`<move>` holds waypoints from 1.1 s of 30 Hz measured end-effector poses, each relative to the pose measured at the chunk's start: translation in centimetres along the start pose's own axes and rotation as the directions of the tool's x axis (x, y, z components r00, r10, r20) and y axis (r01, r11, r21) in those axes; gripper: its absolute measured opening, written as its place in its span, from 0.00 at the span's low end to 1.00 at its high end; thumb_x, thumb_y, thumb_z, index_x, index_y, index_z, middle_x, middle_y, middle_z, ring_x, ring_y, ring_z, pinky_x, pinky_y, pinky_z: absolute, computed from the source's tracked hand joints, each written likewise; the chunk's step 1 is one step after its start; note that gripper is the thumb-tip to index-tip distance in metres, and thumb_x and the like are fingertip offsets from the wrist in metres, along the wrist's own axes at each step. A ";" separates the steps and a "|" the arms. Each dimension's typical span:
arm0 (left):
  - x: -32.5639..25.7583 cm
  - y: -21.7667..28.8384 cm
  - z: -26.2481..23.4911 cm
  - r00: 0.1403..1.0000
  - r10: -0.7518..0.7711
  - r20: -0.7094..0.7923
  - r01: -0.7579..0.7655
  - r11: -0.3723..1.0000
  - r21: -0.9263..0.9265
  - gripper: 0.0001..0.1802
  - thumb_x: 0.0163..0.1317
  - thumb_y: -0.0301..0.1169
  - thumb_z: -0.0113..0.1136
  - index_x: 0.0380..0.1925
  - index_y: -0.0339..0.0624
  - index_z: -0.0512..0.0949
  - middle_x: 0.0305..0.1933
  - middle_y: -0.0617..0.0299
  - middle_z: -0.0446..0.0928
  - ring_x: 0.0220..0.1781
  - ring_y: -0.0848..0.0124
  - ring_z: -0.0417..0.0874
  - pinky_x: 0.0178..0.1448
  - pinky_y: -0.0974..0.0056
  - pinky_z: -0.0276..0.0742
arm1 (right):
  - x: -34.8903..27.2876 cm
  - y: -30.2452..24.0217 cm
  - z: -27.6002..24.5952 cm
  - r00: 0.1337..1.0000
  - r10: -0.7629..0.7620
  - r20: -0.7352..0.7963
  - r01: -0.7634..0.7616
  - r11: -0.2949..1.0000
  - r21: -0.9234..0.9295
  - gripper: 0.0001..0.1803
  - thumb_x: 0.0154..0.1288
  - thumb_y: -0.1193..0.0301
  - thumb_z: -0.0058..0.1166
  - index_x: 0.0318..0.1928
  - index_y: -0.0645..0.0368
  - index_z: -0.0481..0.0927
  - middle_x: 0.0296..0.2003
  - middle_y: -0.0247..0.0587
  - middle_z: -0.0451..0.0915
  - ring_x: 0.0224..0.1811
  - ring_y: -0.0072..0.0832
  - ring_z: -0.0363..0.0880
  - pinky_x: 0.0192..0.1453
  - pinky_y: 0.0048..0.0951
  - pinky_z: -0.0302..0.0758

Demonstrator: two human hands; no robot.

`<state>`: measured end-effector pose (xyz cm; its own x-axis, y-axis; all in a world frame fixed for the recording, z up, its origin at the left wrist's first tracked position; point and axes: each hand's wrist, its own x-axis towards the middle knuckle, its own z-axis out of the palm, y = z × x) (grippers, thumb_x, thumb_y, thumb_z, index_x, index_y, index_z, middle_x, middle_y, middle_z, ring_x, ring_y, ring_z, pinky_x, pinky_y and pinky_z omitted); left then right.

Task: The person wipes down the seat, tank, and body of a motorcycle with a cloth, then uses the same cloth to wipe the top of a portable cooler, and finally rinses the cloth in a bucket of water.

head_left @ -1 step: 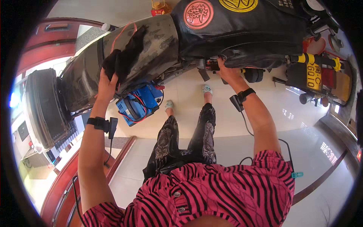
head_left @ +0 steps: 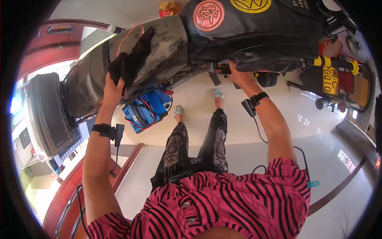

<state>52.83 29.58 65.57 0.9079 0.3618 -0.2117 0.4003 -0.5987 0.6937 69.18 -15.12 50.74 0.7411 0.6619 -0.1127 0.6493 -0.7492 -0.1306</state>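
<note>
Pressing black rag (head_left: 131, 59) under left hand (head_left: 112, 92) fingers onto scooter panel (head_left: 159, 47).

Left hand (head_left: 112, 92) presses a black rag (head_left: 129, 63) against the scooter's dusty grey panel (head_left: 159, 51). Right hand (head_left: 238, 73) grips the underside of the black seat (head_left: 258, 36). Blue battery box (head_left: 146, 110) with red wires hangs below the panel. Yellow plate (head_left: 329, 80) at the rear. Pale tiled floor (head_left: 278, 123) underneath.
</note>
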 end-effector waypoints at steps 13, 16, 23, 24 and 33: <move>-0.5 0.5 0.7 0.997 -0.075 0.032 0.081 0.972 -0.220 0.27 0.63 0.27 0.53 0.63 0.40 0.59 0.56 0.55 0.73 0.56 0.67 0.73 0.59 0.67 0.66 | 1.4 -0.8 -1.6 0.984 0.103 0.146 -0.119 0.988 0.100 0.31 0.54 0.62 0.62 0.58 0.56 0.69 0.55 0.53 0.72 0.58 0.50 0.69 0.60 0.48 0.67; -0.4 -0.3 0.2 0.998 -0.061 0.025 0.065 0.986 -0.157 0.28 0.64 0.27 0.53 0.63 0.41 0.58 0.55 0.56 0.74 0.53 0.68 0.74 0.56 0.68 0.69 | 1.9 -0.5 -0.6 0.938 0.216 0.271 -0.284 0.927 0.245 0.31 0.54 0.61 0.62 0.57 0.56 0.70 0.54 0.52 0.72 0.57 0.50 0.69 0.60 0.48 0.66; -0.5 1.6 1.2 0.995 -0.094 0.013 0.095 0.971 -0.219 0.27 0.65 0.29 0.53 0.62 0.43 0.59 0.40 0.62 0.76 0.29 0.77 0.74 0.30 0.72 0.70 | 0.0 0.0 0.8 0.991 0.103 -0.087 -0.096 0.992 0.082 0.32 0.52 0.59 0.63 0.57 0.57 0.70 0.53 0.53 0.73 0.55 0.51 0.70 0.58 0.49 0.66; -0.5 1.4 1.2 0.996 -0.088 0.008 0.087 0.969 -0.233 0.26 0.65 0.29 0.53 0.62 0.44 0.59 0.39 0.62 0.76 0.26 0.78 0.73 0.27 0.72 0.69 | -0.3 -0.2 0.4 0.985 0.150 -0.090 -0.143 0.986 0.084 0.32 0.52 0.59 0.63 0.56 0.57 0.71 0.53 0.52 0.73 0.54 0.51 0.71 0.57 0.49 0.67; -0.2 2.9 1.6 0.985 -0.162 0.065 0.172 0.963 -0.207 0.27 0.64 0.30 0.55 0.62 0.42 0.59 0.46 0.59 0.76 0.35 0.76 0.76 0.35 0.71 0.72 | -3.1 1.9 3.8 0.842 0.504 -0.189 -0.340 0.771 0.539 0.28 0.47 0.59 0.70 0.48 0.59 0.78 0.45 0.46 0.79 0.48 0.41 0.77 0.50 0.40 0.72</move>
<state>53.97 26.61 66.53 0.8373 0.4069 -0.3653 0.5158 -0.3662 0.7745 67.45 -18.55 47.09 0.9842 0.1752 0.0256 0.1560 -0.7899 -0.5931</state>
